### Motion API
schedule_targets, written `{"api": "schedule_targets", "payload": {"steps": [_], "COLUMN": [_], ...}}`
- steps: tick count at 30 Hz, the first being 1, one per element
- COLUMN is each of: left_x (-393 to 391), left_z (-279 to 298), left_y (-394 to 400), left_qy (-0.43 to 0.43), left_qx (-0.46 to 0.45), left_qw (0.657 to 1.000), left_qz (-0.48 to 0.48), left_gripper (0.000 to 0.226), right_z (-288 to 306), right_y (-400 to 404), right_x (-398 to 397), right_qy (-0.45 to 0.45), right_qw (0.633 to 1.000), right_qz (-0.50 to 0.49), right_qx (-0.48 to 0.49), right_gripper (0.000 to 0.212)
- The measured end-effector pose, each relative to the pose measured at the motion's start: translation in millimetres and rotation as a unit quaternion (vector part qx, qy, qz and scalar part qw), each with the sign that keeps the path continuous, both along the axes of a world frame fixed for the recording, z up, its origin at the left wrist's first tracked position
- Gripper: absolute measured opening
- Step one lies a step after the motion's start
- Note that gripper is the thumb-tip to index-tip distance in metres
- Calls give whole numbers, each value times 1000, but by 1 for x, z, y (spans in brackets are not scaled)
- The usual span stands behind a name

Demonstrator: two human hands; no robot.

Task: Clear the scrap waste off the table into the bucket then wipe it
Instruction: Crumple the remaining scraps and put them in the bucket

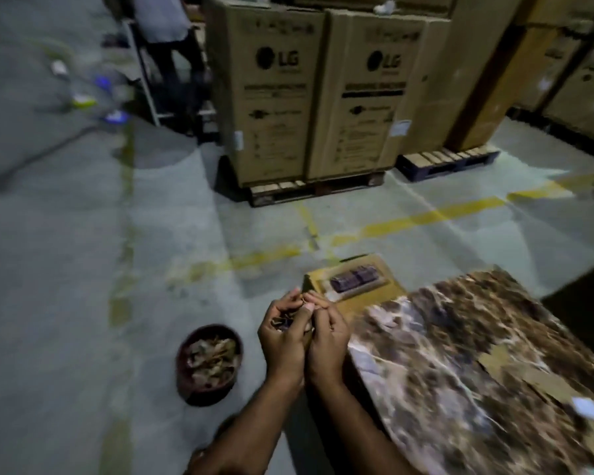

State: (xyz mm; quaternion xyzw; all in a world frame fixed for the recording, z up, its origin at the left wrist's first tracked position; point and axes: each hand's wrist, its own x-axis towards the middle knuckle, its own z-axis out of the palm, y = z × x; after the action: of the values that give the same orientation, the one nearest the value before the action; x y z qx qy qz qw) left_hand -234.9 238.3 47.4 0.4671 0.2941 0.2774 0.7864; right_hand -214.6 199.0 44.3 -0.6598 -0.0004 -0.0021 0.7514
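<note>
Boxes (326, 94) of brown card far off read "LG". Left hand (282, 337) and right hand (326, 337) cup scraps (283, 322) together beside the marbled table (477, 354); a round dark bucket (209, 363), scrap-filled, stands left on concrete.

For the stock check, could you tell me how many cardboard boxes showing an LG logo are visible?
2: the left LG box and the right LG box stand side by side on a pallet. Neighbouring cartons are too blurred to read.

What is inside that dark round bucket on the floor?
The bucket holds a heap of brownish scrap pieces, filling it nearly to the rim. What lies beneath the top layer is covered, and blur hides what the pieces are.
</note>
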Motion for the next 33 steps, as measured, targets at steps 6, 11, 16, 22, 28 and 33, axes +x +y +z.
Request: {"api": "schedule_targets", "payload": {"steps": [6,11,16,22,28,33], "left_x": [1,22,52,56,57,23], "left_z": [-41,-110,-243,-455,-599,-646], "left_y": [168,253,302,336,364,370], "left_qy": [69,139,217,277,326,327], "left_qx": [24,14,27,46,120,321], "left_qw": [994,981,964,958,937,886], "left_qz": [79,135,151,64,32,-72], "left_gripper": [11,8,6,35,44,57], "right_z": [-44,-119,-250,-452,-596,-642], "right_y": [166,253,304,331,323,308], "right_x": [5,32,63,100,123,140], "right_qy": [70,114,150,202,59,-15], "right_qw": [994,980,966,930,867,792], "right_qz": [87,159,186,270,421,501], "right_qx": [3,-43,-99,-146,-261,-350], "right_gripper": [25,26,26,35,41,57]}}
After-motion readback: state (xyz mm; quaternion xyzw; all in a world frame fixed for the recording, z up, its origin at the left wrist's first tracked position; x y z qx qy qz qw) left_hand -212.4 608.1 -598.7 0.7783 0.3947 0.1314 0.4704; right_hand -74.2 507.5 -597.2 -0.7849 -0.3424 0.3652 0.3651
